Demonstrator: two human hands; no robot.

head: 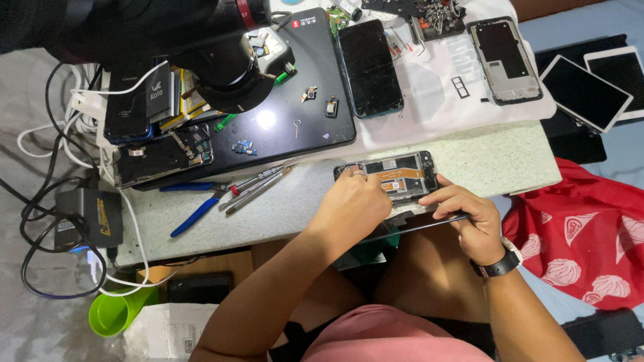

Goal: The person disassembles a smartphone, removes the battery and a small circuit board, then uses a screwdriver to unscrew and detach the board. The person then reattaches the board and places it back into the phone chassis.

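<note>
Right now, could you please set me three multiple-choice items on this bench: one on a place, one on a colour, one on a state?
1. Where do the pliers lie?
A. left of the left hand
B. on the red bag
C. on the tablets

2. What colour are the pliers' handles?
A. green
B. blue
C. white

3. How is the opened phone under the hands?
A. shut and lit
B. open, its inner parts bare
C. wrapped

Answers: 1 A, they lie on the tabletop to that hand's left; 2 B, both handles are blue; 3 B, its inner parts show while the right hand holds a thin dark panel.
</note>
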